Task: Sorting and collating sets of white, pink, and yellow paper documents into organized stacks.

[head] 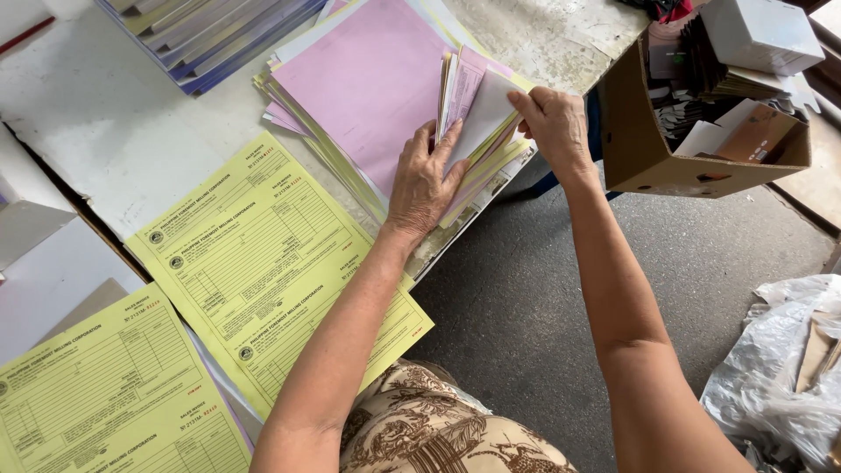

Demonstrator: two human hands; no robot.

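Observation:
A stack of pink, yellow and white paper sheets (368, 79) lies on a worn white table (96, 123), near its right edge. My left hand (424, 188) presses flat on the stack's lower right part, fingers against the lifted sheets. My right hand (554, 127) pinches the upturned corners of several sheets (477, 109) and bends them up and back from the stack's right corner. A white sheet faces outward in the lifted bundle.
Yellow printed forms (254, 254) lie fanned on the table at lower left, more (114, 394) nearer me. Another paper stack (210, 31) sits at top left. A brown cardboard box (648, 149) with papers stands right, a plastic bag (775, 368) on the grey floor.

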